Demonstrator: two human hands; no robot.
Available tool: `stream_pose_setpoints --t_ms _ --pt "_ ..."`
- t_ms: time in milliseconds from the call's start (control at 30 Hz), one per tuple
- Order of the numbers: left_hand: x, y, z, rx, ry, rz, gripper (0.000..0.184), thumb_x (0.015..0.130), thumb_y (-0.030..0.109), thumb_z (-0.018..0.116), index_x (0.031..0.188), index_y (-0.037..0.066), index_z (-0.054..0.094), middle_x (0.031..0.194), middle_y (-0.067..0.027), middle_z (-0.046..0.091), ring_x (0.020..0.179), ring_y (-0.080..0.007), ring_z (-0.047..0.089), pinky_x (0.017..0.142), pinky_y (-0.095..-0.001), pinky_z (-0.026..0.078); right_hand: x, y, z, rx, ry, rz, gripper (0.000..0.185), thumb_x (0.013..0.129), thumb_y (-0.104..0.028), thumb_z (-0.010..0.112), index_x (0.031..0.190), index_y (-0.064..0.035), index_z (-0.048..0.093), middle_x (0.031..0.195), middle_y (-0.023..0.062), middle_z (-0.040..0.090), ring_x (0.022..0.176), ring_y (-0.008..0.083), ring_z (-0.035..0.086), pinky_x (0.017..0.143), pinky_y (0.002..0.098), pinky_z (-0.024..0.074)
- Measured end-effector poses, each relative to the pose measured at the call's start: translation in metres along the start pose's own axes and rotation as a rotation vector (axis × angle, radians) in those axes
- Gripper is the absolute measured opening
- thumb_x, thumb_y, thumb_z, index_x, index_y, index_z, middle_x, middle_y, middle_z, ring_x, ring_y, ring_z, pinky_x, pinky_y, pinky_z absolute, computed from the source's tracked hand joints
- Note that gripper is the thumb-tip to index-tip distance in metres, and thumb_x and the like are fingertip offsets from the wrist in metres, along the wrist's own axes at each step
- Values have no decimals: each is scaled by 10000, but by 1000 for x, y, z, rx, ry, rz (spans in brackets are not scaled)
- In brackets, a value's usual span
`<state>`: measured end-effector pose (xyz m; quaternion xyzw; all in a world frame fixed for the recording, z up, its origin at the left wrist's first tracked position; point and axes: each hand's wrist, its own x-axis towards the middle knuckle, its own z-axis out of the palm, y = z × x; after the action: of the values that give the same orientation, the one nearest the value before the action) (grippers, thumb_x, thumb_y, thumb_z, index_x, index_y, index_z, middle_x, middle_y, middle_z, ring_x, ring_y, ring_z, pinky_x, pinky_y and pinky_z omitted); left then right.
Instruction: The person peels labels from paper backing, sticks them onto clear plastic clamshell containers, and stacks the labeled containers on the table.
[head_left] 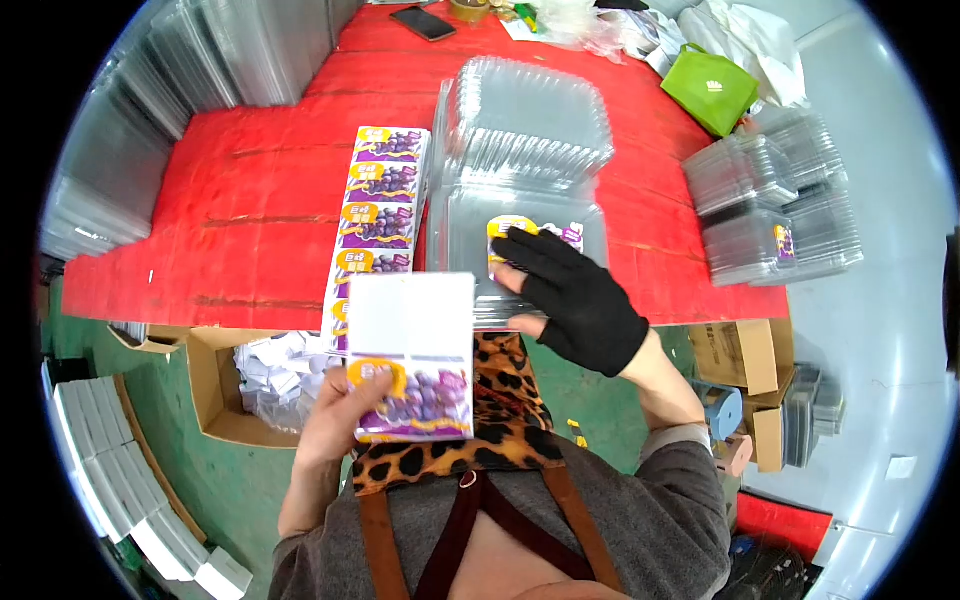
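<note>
plainly, we are pinching a label sheet (414, 345) with our left hand (335, 412), while our right hand (582, 308) is lying flat on a label (509, 224) atop clear containers (465, 232) at the table's front edge (250, 318); a carton (212, 390) is holding paper (285, 362).

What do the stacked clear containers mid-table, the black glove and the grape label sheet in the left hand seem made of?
Clear containers: probably thin plastic, glossy; see-through, with bright highlights.
Black glove: likely fabric, matte; it shows no shine, though the weave is unclear.
Grape label sheet: apparently paper, smooth; flat and white above the print, possibly coated.
</note>
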<state>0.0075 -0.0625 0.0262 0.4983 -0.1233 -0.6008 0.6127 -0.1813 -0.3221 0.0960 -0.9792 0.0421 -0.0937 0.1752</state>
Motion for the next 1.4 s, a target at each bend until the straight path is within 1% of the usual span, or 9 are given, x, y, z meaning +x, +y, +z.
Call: stream_pose_setpoints --t_ms 200,367,700,800,833,967,1067,1267,1400 --pt "-19 -9 -14 -41 -409 63 462 888 48 689 1314 -29 529 1189 -119 657 1119 -179 599 961 -323 472 -19 16 5 38 116 193 536 897 -246 679 1368 -35 535 1469 206 454 1385 373 412 1115 426 358" --pt "-7 -16 -11 397 -355 278 233 917 14 647 1149 18 670 1144 -59 680 1067 -164 609 929 -334 482 -51 30 -4 -123 376 456 433 912 -248 677 1269 -13 606 1357 223 556 1271 362 538 1015 414 453" --pt "8 28 59 522 -131 445 182 958 74 619 1106 -26 650 944 -53 701 861 -71 596 757 -264 499 -18 -53 -11 -26 310 -162 459 715 -169 808 1151 -73 700 1209 128 656 1142 321 627 984 450 498" --pt "4 34 65 679 -207 391 169 950 84 635 1084 -16 654 920 -90 702 830 -113 635 731 -284 498 -9 -63 5 2 277 -139 461 731 -187 799 1158 -58 685 1143 120 679 1038 303 656 881 421 541" --pt "6 32 68 738 -253 542 185 895 33 647 1077 4 658 887 -144 691 789 -246 676 711 -353 508 -12 -62 6 10 268 -126 451 733 -175 796 1154 -57 686 1109 118 689 998 299 664 839 410 545" --pt "12 21 62 1169 -254 883 350 731 -23 641 1079 12 656 846 -173 666 787 -401 637 710 -480 507 -20 -60 3 46 247 -115 416 740 -132 785 1136 -53 687 994 110 716 856 289 686 697 378 546" --pt "8 26 63 1273 -265 811 424 711 -62 673 1127 25 664 1074 -180 684 956 -387 647 819 -464 521 -24 -62 0 105 236 -114 394 747 -108 777 1127 -54 690 985 118 719 820 294 691 674 376 545" --pt "6 39 66 1366 -305 897 300 749 -11 619 1028 51 708 965 -139 707 850 -330 679 710 -420 544 -46 -49 -6 431 274 113 223 820 -88 747 1039 -48 732 969 134 726 835 273 703 695 355 547" --pt "14 35 41 897 42 541 200 936 48 616 1123 32 686 972 -84 732 835 -156 690 720 -303 545 -78 -23 -26 459 1109 467 82 863 -56 694 883 18 723 792 20 676 702 97 576 678 257 455"
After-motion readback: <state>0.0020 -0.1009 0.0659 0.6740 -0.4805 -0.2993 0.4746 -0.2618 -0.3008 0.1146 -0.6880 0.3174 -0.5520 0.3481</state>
